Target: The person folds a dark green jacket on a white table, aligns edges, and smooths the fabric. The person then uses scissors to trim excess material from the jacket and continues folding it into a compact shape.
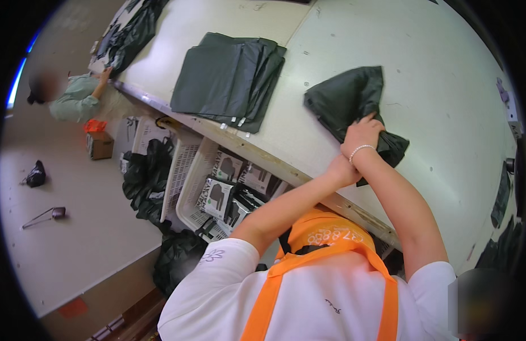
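**Right hand (pixel 360 136) Gripping a Bunched Piece of Fabric (pixel 347 101) Beside a Folded Stack (pixel 217 77)**

From where I'm standing, the bunched piece of fabric, dark green and slightly shiny, is lying on the white worktable (pixel 445 108), to the right of the folded stack and well apart from it. The right hand is curling its fingers over the gathered middle, nearly closed on it, while a broad fold is spreading out above and a crumpled end is poking out below. A beaded bracelet (pixel 362 151) is circling that wrist. The left hand (pixel 343 170) is tucking in under the right wrist, touching it; its fingers are hidden, so I cannot tell how far open it is or whether it is holding anything.

The folded stack is sitting flat in several layers, with small pale tags showing along its near edge. Below the stack, beside the table's edge, a white plastic crate (pixel 189 196) is holding black-and-white printed packages (pixel 219 196). Far to the left of the stack, another person (pixel 75 99) in a light green top is reaching to a heap of dark material (pixel 132 45).
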Motion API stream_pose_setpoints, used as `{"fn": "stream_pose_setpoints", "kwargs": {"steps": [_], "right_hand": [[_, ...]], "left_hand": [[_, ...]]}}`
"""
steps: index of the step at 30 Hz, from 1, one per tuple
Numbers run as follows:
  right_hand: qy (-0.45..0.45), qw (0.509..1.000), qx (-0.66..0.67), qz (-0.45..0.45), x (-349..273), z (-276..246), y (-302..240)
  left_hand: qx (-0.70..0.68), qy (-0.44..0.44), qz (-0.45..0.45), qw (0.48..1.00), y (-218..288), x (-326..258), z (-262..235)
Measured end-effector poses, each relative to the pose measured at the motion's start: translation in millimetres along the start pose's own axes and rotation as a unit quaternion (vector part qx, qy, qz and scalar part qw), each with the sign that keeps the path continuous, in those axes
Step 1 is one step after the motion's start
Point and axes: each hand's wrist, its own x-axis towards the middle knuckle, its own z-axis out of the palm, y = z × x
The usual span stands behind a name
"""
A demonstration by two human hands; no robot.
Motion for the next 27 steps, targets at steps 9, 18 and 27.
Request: {"fn": "stream_pose_setpoints", "kwargs": {"steps": [9, 18, 27], "right_hand": [[0.139, 0.987, -0.048, -0.06, -6, 31, -3], [0.216, 0.956, 0.104, -0.167, 1, 25, 44], [0.181, 0.865, 0.464, -0.05, -109, 89, 172]], "left_hand": [[0.212, 0.357, -0.014, 0.909, -78, 27, -234], [0.382, 0.264, -0.08, 0.882, -141, 41, -231], [0.245, 0.111, 0.062, 0.961, -1, -14, 0]]}}
